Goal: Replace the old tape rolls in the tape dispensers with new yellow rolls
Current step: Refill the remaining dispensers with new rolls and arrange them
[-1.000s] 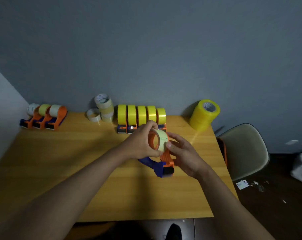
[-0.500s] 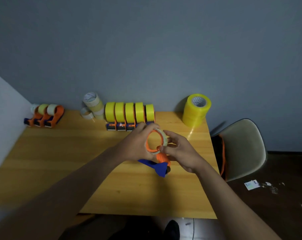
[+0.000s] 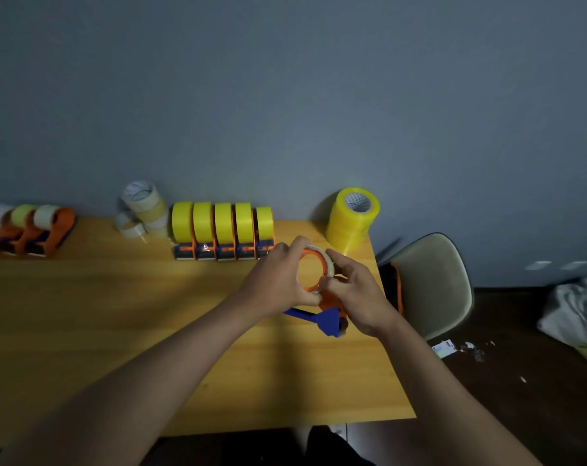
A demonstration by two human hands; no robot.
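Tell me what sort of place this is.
Probably a plain room used as a workspace: a wooden table against a bare grey wall, a chair alongside, rows of tape dispensers.

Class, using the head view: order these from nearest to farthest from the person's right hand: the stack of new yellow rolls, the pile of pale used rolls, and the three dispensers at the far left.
Measured from the right hand:
1. Stack of new yellow rolls, just behind it at the table's right back corner.
2. Pile of pale used rolls, back left of centre.
3. Three dispensers, at the table's far left edge.
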